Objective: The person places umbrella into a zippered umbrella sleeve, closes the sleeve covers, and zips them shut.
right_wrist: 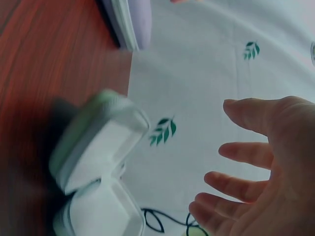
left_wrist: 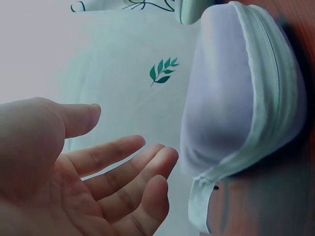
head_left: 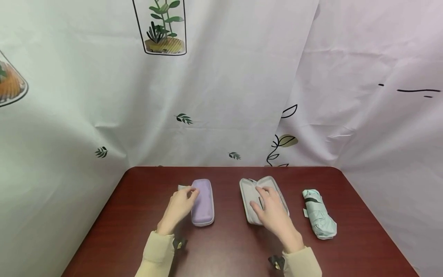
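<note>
A lilac zip case with a pale zip band lies closed on the table, left of the middle. My left hand hovers at its left side, and the left wrist view shows loosely bent fingers apart from the case. To the right, a pale grey-green zip case lies spread open, its light lining showing. Above its right half is my right hand. In the right wrist view the fingers are spread and hold nothing. A dark strip inside the open case is partly hidden by that hand.
A folded mint umbrella with a dark band lies at the right of the dark red table. White printed cloth hangs behind the table and at its sides. A pale strap sticks out from the lilac case.
</note>
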The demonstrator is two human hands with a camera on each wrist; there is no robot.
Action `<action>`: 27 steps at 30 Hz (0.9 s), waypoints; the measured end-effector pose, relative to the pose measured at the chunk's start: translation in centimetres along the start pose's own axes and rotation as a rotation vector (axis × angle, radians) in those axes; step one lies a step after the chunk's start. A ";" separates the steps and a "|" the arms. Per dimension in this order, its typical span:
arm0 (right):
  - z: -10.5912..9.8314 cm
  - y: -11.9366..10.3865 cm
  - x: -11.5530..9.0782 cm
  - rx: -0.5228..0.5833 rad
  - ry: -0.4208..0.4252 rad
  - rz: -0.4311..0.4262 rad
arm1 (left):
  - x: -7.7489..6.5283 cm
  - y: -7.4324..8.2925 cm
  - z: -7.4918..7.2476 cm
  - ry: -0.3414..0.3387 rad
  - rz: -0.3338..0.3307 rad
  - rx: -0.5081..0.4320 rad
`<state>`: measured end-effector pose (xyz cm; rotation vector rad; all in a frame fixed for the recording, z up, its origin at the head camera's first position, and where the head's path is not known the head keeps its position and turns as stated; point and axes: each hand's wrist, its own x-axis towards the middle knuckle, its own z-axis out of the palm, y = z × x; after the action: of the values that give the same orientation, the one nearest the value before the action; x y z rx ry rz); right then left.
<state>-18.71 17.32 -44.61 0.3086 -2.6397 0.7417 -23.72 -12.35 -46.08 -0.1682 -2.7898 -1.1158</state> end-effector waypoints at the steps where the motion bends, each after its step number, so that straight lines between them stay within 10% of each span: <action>1: -0.2 0.2 0.0 -0.002 0.006 0.002 | 0.0 0.1 0.1 0.000 0.005 0.000; 27: -3.9 7.4 -1.4 0.015 0.020 0.145 | 0.8 2.1 2.1 -0.041 0.074 -0.050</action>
<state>-18.58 25.78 -45.46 0.1142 -2.6598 0.8064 -24.38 -9.27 -46.02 -0.2997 -2.7676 -1.1788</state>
